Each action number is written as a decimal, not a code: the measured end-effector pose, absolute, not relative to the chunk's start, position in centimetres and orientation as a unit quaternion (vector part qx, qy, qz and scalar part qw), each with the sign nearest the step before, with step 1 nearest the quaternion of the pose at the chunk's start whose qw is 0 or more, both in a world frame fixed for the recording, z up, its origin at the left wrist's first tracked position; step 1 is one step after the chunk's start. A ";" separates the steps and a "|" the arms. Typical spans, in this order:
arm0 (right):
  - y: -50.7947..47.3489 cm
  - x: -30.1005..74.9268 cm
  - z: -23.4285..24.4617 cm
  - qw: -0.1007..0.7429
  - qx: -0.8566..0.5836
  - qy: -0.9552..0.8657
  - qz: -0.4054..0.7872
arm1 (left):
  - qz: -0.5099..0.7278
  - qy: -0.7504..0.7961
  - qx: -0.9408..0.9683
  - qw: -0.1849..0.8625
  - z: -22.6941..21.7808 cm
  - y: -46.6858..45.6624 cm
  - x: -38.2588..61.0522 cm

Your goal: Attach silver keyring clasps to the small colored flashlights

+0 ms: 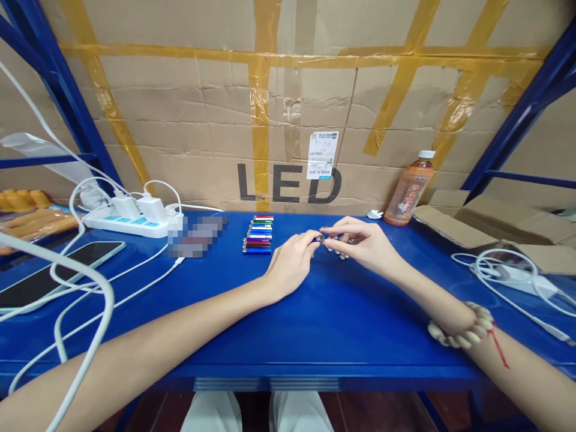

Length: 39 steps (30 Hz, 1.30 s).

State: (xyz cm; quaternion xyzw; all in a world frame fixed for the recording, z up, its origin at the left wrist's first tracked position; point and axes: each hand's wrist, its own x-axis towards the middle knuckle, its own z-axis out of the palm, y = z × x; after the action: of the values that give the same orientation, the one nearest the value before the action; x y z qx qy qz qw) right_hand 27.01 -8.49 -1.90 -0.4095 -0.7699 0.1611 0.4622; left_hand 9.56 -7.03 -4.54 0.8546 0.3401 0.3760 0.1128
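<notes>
My left hand [292,261] rests on the blue table [315,324], its fingers pinched on the end of a small dark cylindrical object [320,238]. My right hand [360,243] meets it from the right, fingers curled and pinching the same small piece. A few small silvery parts [341,254] lie under my right fingers. Just left of my hands stands a neat row of several small coloured cylinders [258,234], red, green, blue and silver.
A white power strip [130,223] with chargers and looping white cables sits far left, a phone [54,273] in front of it. An orange drink bottle [408,191] stands far right beside an open cardboard box [495,225]. More white cable [508,273] lies right. Cardboard marked LED backs the table.
</notes>
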 end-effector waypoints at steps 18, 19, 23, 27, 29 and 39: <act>-8.4 26.9 -2.2 0.471 -0.455 -0.698 0.290 | 0.353 0.347 0.864 0.090 -5.1 -6.8 9.6; -8.5 26.9 -2.1 0.472 -0.451 -0.697 0.296 | 0.353 0.345 0.865 0.088 -5.1 -6.9 9.6; -8.5 26.8 -2.3 0.470 -0.424 -0.708 0.314 | 0.349 0.341 0.867 0.101 -4.9 -7.2 9.6; -8.2 26.9 -2.7 0.471 -0.399 -0.727 0.300 | 0.335 0.345 0.864 0.149 -4.8 -7.4 9.5; -8.1 27.0 -2.8 0.471 -0.395 -0.733 0.292 | 0.333 0.338 0.865 0.163 -4.8 -7.5 9.5; -8.7 26.7 -2.1 0.466 -0.441 -0.694 0.327 | 0.355 0.292 0.867 0.191 -4.8 -7.3 9.5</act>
State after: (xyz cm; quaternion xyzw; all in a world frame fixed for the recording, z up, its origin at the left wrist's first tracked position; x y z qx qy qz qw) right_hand 26.72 -8.65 -2.15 -0.4406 -0.6938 0.3275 0.4661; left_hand 9.49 -7.26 -4.77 0.8672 0.2924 0.3548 0.1914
